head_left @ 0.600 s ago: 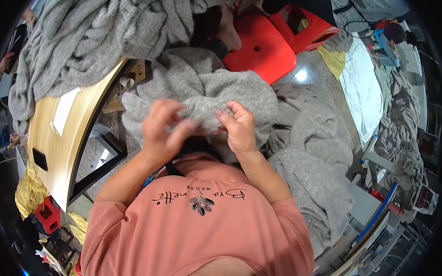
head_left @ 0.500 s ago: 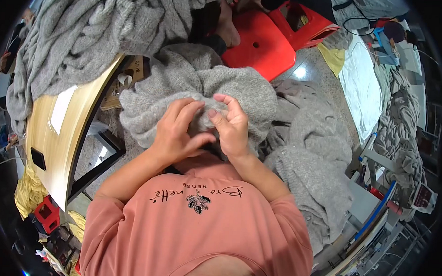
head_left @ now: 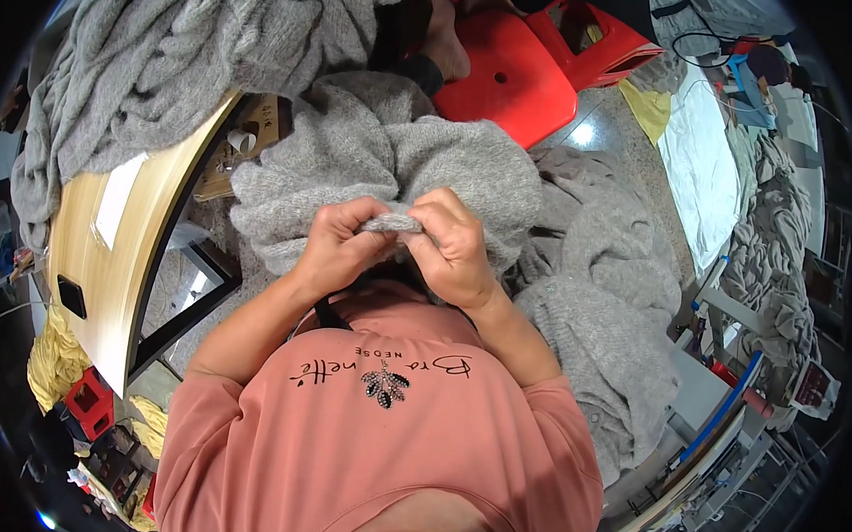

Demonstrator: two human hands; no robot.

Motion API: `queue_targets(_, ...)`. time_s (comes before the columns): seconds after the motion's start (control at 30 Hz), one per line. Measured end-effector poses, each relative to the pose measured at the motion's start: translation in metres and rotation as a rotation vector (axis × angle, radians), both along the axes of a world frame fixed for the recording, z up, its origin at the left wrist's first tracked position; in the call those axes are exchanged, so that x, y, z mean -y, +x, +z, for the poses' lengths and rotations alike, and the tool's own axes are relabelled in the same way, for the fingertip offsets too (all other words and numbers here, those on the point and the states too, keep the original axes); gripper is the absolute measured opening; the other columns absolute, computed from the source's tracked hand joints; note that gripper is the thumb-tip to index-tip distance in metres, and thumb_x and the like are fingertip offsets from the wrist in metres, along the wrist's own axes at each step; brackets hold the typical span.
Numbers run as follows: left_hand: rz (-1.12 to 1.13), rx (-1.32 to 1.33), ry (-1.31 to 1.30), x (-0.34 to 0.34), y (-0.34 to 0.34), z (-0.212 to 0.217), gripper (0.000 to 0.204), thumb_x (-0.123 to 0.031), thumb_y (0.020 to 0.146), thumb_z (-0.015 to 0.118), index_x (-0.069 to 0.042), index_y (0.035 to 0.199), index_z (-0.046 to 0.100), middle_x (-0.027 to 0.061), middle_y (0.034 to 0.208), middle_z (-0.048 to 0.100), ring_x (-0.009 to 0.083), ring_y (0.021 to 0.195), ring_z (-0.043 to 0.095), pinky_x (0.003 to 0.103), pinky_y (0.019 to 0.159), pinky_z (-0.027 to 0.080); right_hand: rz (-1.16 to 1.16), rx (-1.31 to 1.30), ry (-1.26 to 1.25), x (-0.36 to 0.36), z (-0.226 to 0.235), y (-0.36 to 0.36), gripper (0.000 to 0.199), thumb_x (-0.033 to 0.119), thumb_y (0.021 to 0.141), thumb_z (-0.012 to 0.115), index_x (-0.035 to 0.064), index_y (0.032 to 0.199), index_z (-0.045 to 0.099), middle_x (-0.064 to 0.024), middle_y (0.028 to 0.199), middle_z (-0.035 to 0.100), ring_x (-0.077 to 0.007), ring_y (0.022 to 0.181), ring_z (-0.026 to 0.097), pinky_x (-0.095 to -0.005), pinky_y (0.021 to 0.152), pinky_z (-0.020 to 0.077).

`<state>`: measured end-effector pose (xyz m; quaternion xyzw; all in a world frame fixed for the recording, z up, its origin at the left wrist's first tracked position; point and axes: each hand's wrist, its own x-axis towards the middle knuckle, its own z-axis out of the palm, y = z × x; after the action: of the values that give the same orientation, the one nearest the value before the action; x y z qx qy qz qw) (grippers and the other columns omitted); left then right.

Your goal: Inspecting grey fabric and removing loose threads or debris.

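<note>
From my end I have the left hand [head_left: 344,236] and right hand [head_left: 452,250] both clamped on one fold [head_left: 391,224] of the grey knit [head_left: 469,159] (thumbs and fingers pinching, the fold bridging them). The knit lies bunched before the pink shirt [head_left: 390,445]. Past it I see a red stool [head_left: 514,89]; leftward, a table [head_left: 102,276] bears a phone [head_left: 71,296] and grey cloth [head_left: 168,84].

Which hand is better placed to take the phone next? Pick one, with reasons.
Left hand, probably: the phone lies on the table on that side, farther from the right hand. Both hands pinch the grey cloth.
</note>
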<state>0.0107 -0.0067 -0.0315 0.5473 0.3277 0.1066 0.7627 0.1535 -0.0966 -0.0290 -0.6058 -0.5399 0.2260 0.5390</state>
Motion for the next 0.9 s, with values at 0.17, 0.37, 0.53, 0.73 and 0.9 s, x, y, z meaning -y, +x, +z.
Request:
queue_targets(0.17,-0.093,-0.062,0.171,-0.004,0.015,0.005,0.004,0.0,0.078,0.057,0.002,0.08,0.059,0.0004,0.067,0.056,0.0053,0.06,0.051,0.02,0.051,0.041,-0.025,-0.087,-0.17,0.004,-0.008,0.008,0.013,-0.007,0.067,0.052,-0.0032,0.078,0.055,-0.0087,0.073,0.052,-0.0163,0.065,0.052,-0.0271,0.057,0.042)
queue_targets(0.37,0.115,0.112,-0.019,-0.021,0.019,0.009,0.007,-0.001,0.078,0.057,0.002,0.083,0.061,0.0026,0.075,0.062,0.0067,0.063,0.055,0.02,0.056,0.045,-0.058,-0.22,-0.218,0.001,-0.005,0.005,0.019,-0.001,0.066,0.062,-0.0014,0.083,0.055,-0.0105,0.077,0.055,-0.0183,0.068,0.055,-0.0276,0.059,0.0438)
queue_targets(0.53,0.262,0.199,-0.204,-0.042,0.014,0.02,0.014,0.002,0.077,0.053,0.003,0.09,0.059,0.0058,0.08,0.062,0.0098,0.068,0.059,0.023,0.063,0.049,0.185,0.655,-0.237,0.011,-0.045,-0.027,0.021,0.012,0.064,0.062,0.0061,0.083,0.054,-0.0092,0.079,0.05,-0.0295,0.076,0.05,-0.0404,0.067,0.0405)
queue_targets(0.73,0.267,0.276,-0.236,-0.053,0.029,0.051,0.019,-0.011,0.082,0.054,0.002,0.095,0.057,0.0076,0.082,0.062,0.0123,0.069,0.06,0.025,0.064,0.049,0.041,0.556,-0.34,0.013,-0.09,0.005,0.007,0.003,0.068,0.052,0.0056,0.073,0.048,-0.0135,0.072,0.051,-0.0332,0.07,0.053,-0.0424,0.059,0.043)
queue_targets(0.9,0.073,0.732,-0.116,-0.013,0.104,0.161,0.014,-0.012,0.079,0.059,0.0,0.087,0.059,0.008,0.081,0.059,0.014,0.071,0.057,0.026,0.061,0.047,0.172,0.444,-0.592,0.047,-0.098,0.025,0.014,0.0,0.071,0.048,0.0009,0.085,0.05,-0.0201,0.079,0.056,-0.0375,0.071,0.055,-0.0467,0.061,0.0432)
